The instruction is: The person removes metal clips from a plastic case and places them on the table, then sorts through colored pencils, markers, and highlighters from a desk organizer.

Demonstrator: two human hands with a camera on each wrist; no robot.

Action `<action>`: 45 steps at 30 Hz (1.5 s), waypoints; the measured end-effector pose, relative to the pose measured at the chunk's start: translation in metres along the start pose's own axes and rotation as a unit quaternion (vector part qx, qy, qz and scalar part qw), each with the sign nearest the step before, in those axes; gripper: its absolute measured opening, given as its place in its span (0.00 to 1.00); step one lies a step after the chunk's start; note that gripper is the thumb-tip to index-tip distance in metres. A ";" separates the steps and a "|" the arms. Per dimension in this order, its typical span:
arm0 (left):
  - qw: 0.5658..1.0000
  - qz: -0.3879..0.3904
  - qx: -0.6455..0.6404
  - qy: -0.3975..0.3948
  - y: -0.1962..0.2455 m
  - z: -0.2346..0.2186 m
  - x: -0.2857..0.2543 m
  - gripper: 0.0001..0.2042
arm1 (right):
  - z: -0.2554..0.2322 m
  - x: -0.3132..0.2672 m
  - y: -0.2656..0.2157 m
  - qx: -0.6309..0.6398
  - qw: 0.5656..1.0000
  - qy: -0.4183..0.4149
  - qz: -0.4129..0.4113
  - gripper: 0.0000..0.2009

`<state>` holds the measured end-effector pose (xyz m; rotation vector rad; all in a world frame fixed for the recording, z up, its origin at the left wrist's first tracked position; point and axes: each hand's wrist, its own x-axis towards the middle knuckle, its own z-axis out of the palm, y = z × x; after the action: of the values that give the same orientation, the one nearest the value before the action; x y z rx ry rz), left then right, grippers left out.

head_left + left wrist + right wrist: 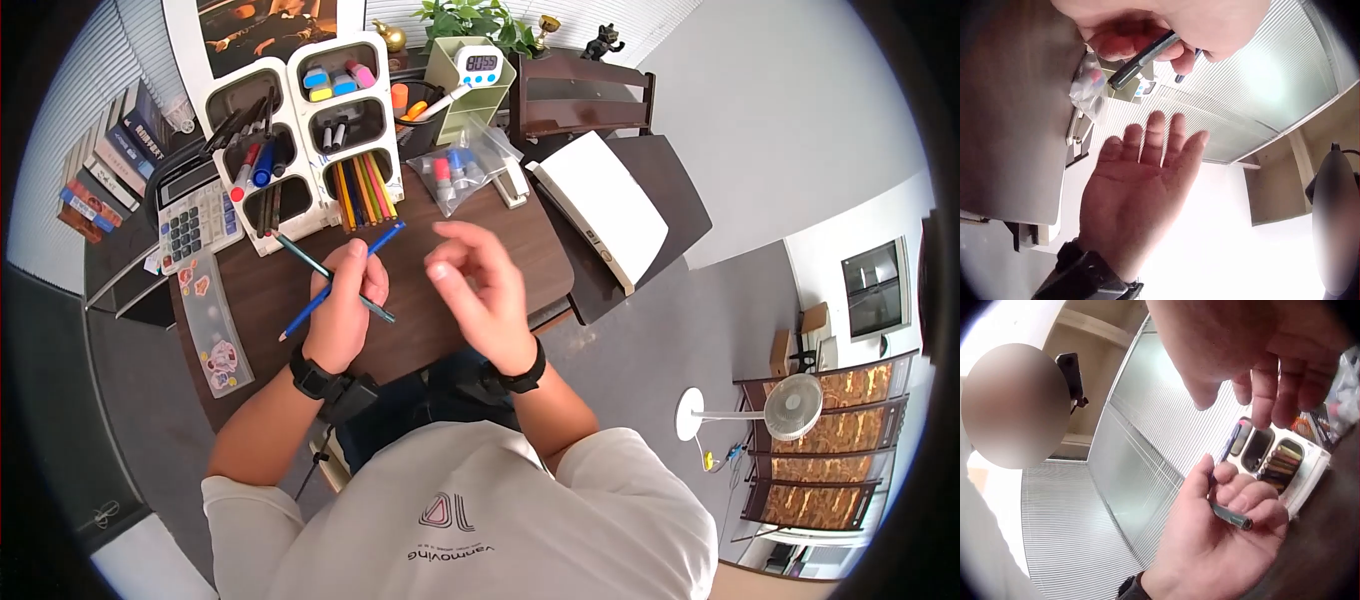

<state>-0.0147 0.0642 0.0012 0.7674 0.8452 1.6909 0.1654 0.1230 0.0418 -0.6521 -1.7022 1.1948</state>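
My left hand (340, 315) grips two crossed pencils over the near part of the desk. One is a blue pencil (309, 311), its sharpened tip pointing down toward me on the left. The other, a dark green pencil (301, 253), slants the opposite way, and its near end sticks out past the curled fingers. In the right wrist view that green pencil (1232, 516) pokes out of the fist. My right hand (488, 300) is held a little to the right, fingers spread and loosely bent, with nothing in it. In the left wrist view this right hand (1138, 190) shows its bare palm.
A white organizer (290, 130) with markers and colored pencils stands at the back. Beside it are a clear bag (455, 172) of small bottles, a stapler (512, 185) and a timer (478, 64). A calculator (200, 222) and a stickered strip (215, 325) lie left, a white box (605, 205) right.
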 end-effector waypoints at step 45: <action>0.997 -0.019 -0.036 0.067 0.003 0.005 0.001 0.31 | 0.027 -0.005 0.017 -0.098 0.964 -0.104 -0.226 0.17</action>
<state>-0.0126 0.0654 0.0061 0.5909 0.8816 1.7448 0.1422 0.1141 0.0219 -0.2316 -2.0268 0.7961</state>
